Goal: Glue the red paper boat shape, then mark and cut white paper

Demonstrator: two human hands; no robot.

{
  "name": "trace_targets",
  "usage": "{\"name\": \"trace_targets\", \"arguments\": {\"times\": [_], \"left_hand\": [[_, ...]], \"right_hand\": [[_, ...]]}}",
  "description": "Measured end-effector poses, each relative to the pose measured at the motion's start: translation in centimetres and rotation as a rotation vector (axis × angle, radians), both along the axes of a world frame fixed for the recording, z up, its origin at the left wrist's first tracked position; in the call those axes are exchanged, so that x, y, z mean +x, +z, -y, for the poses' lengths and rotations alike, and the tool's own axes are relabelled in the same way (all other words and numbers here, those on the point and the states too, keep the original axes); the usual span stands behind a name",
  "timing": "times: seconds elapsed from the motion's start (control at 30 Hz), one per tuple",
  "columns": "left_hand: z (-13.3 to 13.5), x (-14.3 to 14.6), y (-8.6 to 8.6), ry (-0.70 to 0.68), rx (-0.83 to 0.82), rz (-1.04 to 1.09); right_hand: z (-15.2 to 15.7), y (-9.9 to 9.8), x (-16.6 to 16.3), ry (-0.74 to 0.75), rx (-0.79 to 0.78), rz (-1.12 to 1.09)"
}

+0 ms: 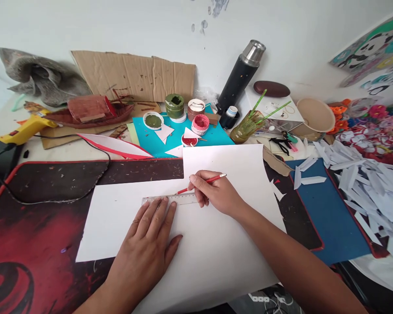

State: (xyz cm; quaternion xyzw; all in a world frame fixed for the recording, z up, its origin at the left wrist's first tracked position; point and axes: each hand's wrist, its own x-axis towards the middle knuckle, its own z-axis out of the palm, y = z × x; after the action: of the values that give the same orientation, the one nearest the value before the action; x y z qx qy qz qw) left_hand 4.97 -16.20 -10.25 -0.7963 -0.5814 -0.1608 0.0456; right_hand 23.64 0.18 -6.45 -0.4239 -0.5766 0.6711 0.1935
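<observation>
A large white sheet of paper point(236, 170), with a corner cut away at its upper left, lies over the mat in front of me. Across it rests a clear ruler point(186, 199). My left hand point(150, 231) lies flat, its fingertips pressing on the ruler's left part and the thumb out to the side. In my right hand point(212, 192) is a red pencil point(183, 190), gripped between thumb and fingers. The pencil's tip meets the ruler's upper edge, just right of my left fingertips. Some right-hand fingers hang over the ruler's right end.
Behind the paper, paint pots point(174, 106) stand on a blue sheet point(147, 135), near a black thermos point(239, 78). A model boat point(88, 111) and a yellow glue gun point(28, 127) are at left. Folded paper strips point(363, 183) heap up at right. A cable point(68, 200) crosses the mat.
</observation>
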Motion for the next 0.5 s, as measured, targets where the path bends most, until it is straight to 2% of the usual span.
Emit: {"name": "trace_targets", "arguments": {"times": [0.5], "left_hand": [[0.0,-0.2,-0.2,-0.01,0.008,-0.016]], "right_hand": [[0.2,0.2,2.6,-0.109,-0.003,0.009]]}}
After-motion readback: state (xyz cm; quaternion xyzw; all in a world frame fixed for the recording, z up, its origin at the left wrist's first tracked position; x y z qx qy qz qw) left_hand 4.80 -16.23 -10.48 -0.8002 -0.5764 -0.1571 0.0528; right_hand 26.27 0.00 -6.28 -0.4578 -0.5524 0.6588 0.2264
